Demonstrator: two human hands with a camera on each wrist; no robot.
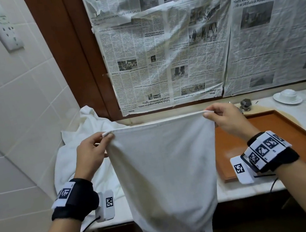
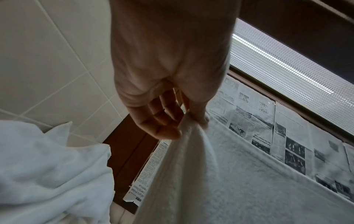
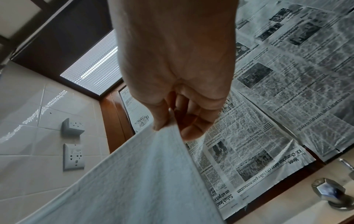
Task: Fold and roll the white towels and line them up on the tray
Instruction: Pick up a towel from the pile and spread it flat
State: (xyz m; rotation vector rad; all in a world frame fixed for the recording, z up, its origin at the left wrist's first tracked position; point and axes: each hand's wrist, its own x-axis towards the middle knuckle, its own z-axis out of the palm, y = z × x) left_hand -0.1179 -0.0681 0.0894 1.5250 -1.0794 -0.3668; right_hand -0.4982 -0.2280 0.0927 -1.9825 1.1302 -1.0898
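The white towel (image 1: 166,166) hangs in the air in front of the counter (image 1: 303,102), stretched flat by its top hem and drooping well past the counter's front edge. It looks soft and light: the cloth falls limp below the hem, narrows toward the bottom, and the lower corners curl slightly. I'd judge it has no stiffness of its own, so it will sag wherever it isn't held, and the corners are the sensible places to take it.

That is where it is held. The left hand (image 1: 91,152) pinches the top left corner between thumb and fingertips, the grip closed on just the hem, the other fingers loosely curled behind. The right hand (image 1: 227,119) does the same at the top right corner, thumb pressed on the folded edge. The hem runs taut and level between them.

Behind the left hand a heap of white towels (image 1: 76,149) lies crumpled in the counter's corner against the tiled wall. To the right sits the orange-brown tray (image 1: 284,134), with no rolled towel on the part I can see. Newspaper sheets (image 1: 176,41) cover the wall behind.
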